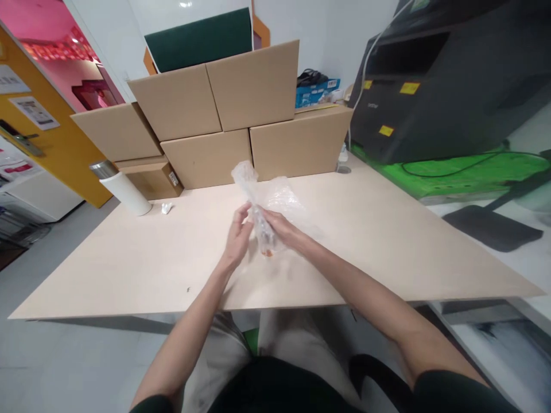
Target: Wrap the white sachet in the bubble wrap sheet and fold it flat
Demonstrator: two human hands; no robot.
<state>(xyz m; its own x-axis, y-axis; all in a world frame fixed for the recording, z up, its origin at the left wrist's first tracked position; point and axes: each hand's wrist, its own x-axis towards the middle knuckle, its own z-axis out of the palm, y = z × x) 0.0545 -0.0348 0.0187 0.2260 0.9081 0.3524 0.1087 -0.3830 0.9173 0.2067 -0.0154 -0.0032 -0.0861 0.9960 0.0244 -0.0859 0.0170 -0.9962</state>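
Both my hands meet over the middle of the pale wooden table (pixel 387 252). Between them is a long item wrapped in clear bubble wrap (pixel 258 212), with an orange bit showing at its lower end. My left hand (pixel 238 236) pinches the wrap from the left, fingers curled. My right hand (pixel 282 228) grips the wrapped item from the right. Loose bubble wrap spreads out on the table behind my right hand, and a twisted end sticks up toward the boxes.
Several cardboard boxes (pixel 253 92) are stacked along the table's far edge. A white steel-capped bottle (pixel 123 188) stands at the far left, a small white scrap (pixel 166 207) beside it. A black printer (pixel 430 80) sits on a green surface at the right.
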